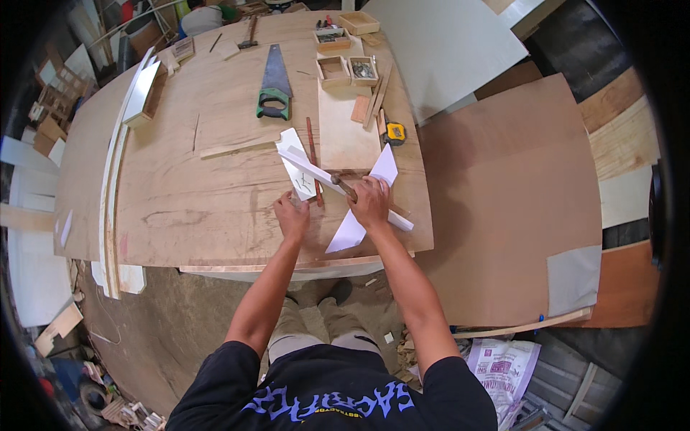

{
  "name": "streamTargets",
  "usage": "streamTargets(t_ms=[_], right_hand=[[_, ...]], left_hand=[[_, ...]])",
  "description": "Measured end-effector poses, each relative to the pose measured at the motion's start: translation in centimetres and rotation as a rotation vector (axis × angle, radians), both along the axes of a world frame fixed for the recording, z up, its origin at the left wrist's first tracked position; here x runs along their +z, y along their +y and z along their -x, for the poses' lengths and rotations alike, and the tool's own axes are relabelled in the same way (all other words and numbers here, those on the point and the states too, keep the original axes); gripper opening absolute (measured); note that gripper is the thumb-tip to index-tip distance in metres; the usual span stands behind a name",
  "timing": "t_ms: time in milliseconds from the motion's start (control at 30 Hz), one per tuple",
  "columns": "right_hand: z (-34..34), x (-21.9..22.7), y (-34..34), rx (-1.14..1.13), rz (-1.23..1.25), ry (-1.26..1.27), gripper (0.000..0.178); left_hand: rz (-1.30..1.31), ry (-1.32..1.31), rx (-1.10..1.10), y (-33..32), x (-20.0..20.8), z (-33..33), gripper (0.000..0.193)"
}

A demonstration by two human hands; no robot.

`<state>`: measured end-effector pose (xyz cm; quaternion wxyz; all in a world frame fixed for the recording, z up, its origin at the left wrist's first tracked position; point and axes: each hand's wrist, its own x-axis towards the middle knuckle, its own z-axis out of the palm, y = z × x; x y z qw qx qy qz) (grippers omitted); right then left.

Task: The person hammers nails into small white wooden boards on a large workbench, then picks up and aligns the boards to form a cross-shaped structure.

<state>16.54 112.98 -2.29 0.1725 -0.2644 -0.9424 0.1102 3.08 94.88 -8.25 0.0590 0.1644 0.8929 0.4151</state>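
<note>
My left hand (292,217) has its fingers drawn together at the near end of a white board (291,147) bearing several thin dark marks or nails. What its fingertips pinch is too small to make out. My right hand (370,205) is closed on a brown, stick-like tool (343,188), partly hidden by the fingers. Beneath that hand a long white strip (310,167) runs diagonally over a slanted white piece (348,234). Beside the white board lies a thin reddish-brown stick (312,151).
On the plywood tabletop (215,172) lie a green-handled saw (274,104), a yellow tape measure (394,132) and a hammer (249,34). Small wooden boxes (333,70) hold hardware at the back right. Long white strips (113,179) line the left; a large brown panel (510,208) stands right.
</note>
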Motion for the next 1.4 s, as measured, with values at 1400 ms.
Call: streamTargets(t_ms=[1400], right_hand=[[-5.4,6.5,1.2,-0.067,0.168,-0.004,0.024]], left_hand=[[0.274,-0.206,0.161,2.5,3.1,2.0,0.119]])
